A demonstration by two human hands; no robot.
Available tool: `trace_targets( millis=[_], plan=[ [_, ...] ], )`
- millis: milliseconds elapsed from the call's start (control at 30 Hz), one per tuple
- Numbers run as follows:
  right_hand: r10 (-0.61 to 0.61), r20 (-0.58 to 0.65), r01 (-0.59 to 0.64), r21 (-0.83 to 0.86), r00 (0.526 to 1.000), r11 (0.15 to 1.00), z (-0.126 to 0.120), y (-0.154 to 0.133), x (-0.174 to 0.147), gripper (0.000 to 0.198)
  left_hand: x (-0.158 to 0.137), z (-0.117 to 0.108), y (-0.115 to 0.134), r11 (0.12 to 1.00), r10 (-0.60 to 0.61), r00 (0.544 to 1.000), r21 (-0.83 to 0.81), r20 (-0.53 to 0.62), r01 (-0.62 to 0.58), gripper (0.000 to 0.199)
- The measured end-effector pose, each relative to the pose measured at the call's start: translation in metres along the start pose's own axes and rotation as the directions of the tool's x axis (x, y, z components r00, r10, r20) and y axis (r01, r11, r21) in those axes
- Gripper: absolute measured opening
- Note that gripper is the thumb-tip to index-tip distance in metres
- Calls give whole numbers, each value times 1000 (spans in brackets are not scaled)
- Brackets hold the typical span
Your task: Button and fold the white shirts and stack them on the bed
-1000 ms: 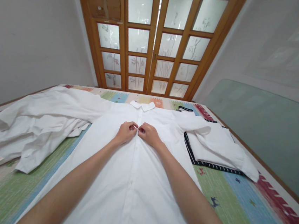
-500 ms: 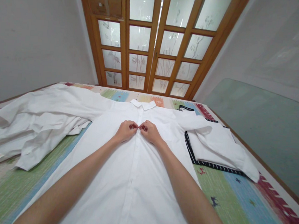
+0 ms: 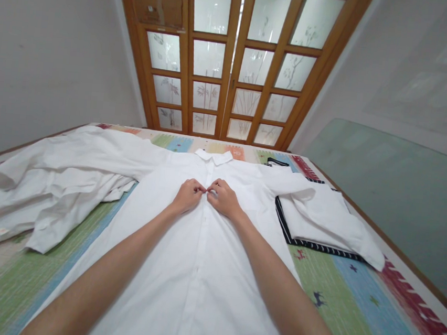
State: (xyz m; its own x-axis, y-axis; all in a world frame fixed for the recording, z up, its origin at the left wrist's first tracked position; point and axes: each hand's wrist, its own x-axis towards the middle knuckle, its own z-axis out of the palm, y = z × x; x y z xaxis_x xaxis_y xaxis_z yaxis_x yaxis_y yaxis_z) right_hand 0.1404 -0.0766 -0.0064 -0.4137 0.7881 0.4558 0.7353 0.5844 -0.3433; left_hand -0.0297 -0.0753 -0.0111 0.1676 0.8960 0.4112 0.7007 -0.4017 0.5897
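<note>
Between my two hands I have the button placket (image 3: 200, 249) of a white shirt (image 3: 166, 267), pinched at chest height. The left hand (image 3: 189, 196) has thumb and finger closed on the fabric, and the right hand (image 3: 223, 196) grips just beside it, fingertips almost meeting (whatever they cover is too small for me to make out). The shirt lies spread under both hands, its collar (image 3: 213, 157) straight beyond them. Well out past my left hand, crumpled white cloth (image 3: 62, 199) is heaped; past my right, a sleeve (image 3: 344, 226) drapes across black striped edging (image 3: 318, 246). Beneath everything runs a colourful patterned cloth (image 3: 337, 299).
</note>
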Motion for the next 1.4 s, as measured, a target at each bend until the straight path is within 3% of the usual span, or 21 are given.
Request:
trace_targets(
  millis=[167, 367, 567, 833, 1167, 1233, 1400],
  plan=[
    [-76, 95, 89, -140, 993, 986, 6, 1, -1, 33, -3, 0, 0, 997, 61, 998, 50, 2, -61, 22],
    [4, 230, 56, -254, 973, 966, 4, -3, -15, 52, -13, -3, 6, 980, 112, 992, 162, 53, -119, 20],
    [-7, 278, 91, -291, 961, 952, -7, -8, -37, 54, -33, -8, 15, 946, 129, 985, 282, 116, -158, 27],
    [-107, 350, 202, -246, 930, 948, -31, -23, -74, 55, -58, -14, 11, 910, 126, 946, 346, 300, -231, 50],
    [-228, 406, 274, -59, 885, 960, -59, -56, -140, 71, -100, -32, 22, 901, 206, 901, 286, 383, -327, 53],
    [-262, 423, 295, -14, 868, 955, -64, -66, -153, 73, -109, -37, 25, 893, 257, 878, 248, 403, -376, 54],
    [-349, 488, 325, 137, 800, 936, -83, -91, -183, 77, -127, -52, 33, 835, 426, 755, 105, 498, -540, 51]
  ],
)
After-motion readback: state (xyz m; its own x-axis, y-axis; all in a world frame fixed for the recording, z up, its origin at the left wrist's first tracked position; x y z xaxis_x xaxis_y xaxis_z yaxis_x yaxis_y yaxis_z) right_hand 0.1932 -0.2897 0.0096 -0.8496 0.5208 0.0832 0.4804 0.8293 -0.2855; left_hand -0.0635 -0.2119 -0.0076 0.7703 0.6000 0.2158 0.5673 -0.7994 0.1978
